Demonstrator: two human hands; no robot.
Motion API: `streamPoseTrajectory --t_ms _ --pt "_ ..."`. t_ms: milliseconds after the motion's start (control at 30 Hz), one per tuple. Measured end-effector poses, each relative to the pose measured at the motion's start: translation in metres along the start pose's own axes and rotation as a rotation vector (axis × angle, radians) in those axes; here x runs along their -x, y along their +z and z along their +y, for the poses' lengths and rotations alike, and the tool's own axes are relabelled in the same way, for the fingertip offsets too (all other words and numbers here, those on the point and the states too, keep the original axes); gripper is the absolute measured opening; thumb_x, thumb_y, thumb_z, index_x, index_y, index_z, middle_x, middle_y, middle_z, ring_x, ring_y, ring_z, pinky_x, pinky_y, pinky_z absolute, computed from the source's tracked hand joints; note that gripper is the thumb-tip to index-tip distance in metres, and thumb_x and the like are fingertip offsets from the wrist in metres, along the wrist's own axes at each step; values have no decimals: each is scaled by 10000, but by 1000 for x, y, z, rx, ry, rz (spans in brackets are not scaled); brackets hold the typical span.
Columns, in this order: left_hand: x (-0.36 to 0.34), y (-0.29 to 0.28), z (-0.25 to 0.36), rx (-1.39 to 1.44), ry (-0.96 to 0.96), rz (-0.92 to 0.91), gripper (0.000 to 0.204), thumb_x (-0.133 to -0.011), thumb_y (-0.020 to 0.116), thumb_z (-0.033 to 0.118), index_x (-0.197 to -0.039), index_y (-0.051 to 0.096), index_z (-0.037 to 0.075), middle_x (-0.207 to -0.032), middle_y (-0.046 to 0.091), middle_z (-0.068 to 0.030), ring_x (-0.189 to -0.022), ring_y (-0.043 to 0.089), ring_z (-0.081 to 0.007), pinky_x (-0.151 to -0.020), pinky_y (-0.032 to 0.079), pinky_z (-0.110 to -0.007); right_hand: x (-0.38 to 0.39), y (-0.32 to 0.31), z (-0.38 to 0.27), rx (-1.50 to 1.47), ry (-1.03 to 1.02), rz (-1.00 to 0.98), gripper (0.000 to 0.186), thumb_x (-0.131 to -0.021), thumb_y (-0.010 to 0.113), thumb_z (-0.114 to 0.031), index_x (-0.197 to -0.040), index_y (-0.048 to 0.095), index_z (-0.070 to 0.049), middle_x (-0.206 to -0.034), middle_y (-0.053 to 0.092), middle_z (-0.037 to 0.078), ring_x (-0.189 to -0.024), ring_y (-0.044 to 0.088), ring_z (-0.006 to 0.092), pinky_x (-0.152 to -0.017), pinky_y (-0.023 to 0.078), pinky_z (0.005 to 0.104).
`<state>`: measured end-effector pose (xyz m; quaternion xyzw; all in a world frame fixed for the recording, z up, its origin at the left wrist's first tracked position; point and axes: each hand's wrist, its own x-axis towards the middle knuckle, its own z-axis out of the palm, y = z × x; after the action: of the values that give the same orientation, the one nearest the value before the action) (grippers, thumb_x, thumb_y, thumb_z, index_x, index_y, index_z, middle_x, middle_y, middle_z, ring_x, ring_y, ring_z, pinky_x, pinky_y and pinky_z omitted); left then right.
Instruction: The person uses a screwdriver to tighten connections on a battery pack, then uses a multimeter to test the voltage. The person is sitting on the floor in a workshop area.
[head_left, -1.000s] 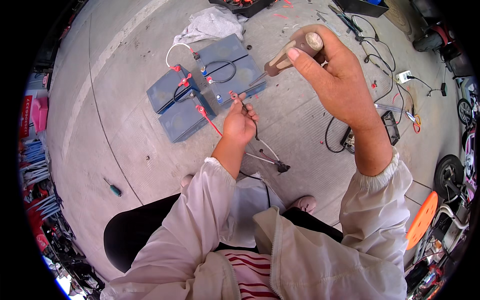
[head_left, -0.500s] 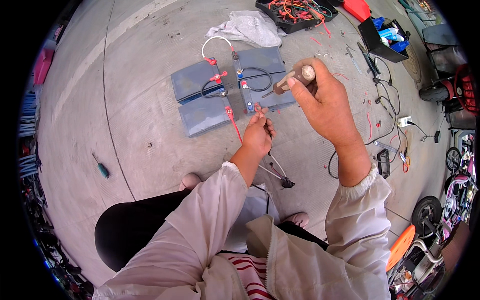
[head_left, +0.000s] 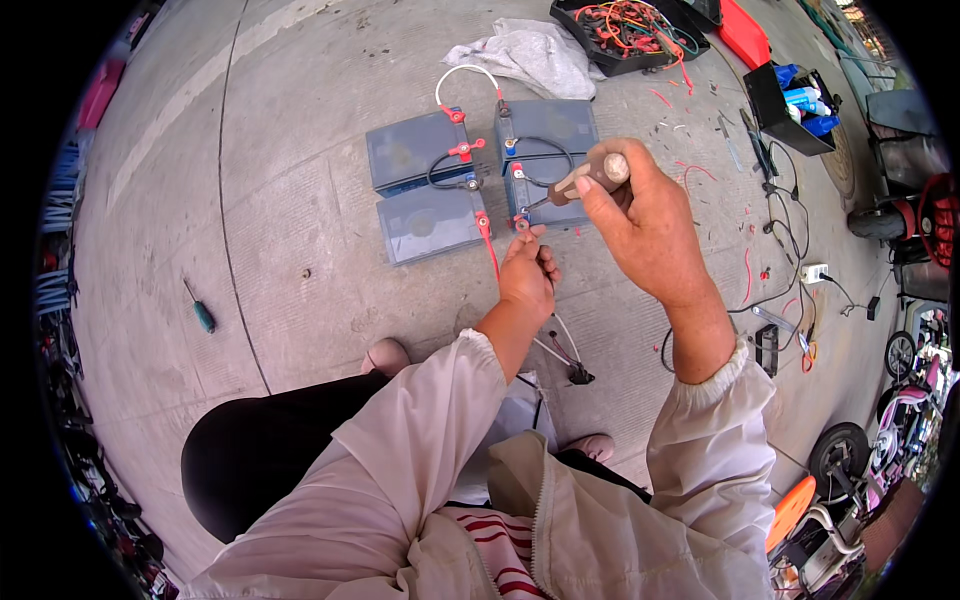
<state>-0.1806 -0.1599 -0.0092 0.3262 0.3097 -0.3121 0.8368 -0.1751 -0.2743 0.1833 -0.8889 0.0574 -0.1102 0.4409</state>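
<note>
Four grey batteries (head_left: 420,150) sit in two pairs, linked by a white cable (head_left: 466,68), black loops and red-booted terminals (head_left: 464,148). My left hand (head_left: 528,268) pinches a cable's ring terminal (head_left: 522,226) at the near end of the lower right battery (head_left: 562,206). My right hand (head_left: 642,225) is closed around a brown-handled screwdriver (head_left: 607,170), its shaft angled down-left with the tip by that battery's terminal strip, just above my left fingers. Whether the tip touches is unclear. Part of the lower right battery is hidden behind my right hand and the screwdriver.
A grey cloth (head_left: 525,55) and black tray of leads (head_left: 625,35) lie beyond. A black box of bottles (head_left: 790,105), tangled cables (head_left: 770,230) and a power strip (head_left: 814,273) are rightward; a green screwdriver (head_left: 201,310) lies left. Bikes (head_left: 840,460) line the right edge.
The screwdriver has come down and leftward toward the terminal, and my left fingers have brought the ring terminal against the battery's end. The view has shifted, so the batteries appear farther right.
</note>
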Motion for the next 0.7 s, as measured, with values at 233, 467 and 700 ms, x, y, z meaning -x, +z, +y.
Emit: streamPoseTrajectory --t_ms 233,467,700 --pt "4 2 3 118 -34 17 285 -1049 475 233 -1218 623 58 -799 556 -20 -705 490 -168 -680 438 -329 1 1 2 9 20 11 217 -908 713 -173 -1034 596 -41 -858 692 122 -727 677 261 -654 527 358" --pt "5 1 6 180 -66 0 407 -1013 391 310 -1150 652 29 -825 602 -52 -719 514 -181 -691 443 -343 4 5 8 -40 -19 22 213 -908 709 -177 -1034 597 -48 -864 689 106 -707 646 249 -642 511 365" --pt "4 2 7 136 -56 11 449 -1029 355 354 -1108 652 26 -814 601 -58 -719 518 -187 -681 438 -350 2 7 7 5 -32 -1 222 -909 703 -188 -1024 574 -49 -863 686 108 -719 654 281 -639 507 385"
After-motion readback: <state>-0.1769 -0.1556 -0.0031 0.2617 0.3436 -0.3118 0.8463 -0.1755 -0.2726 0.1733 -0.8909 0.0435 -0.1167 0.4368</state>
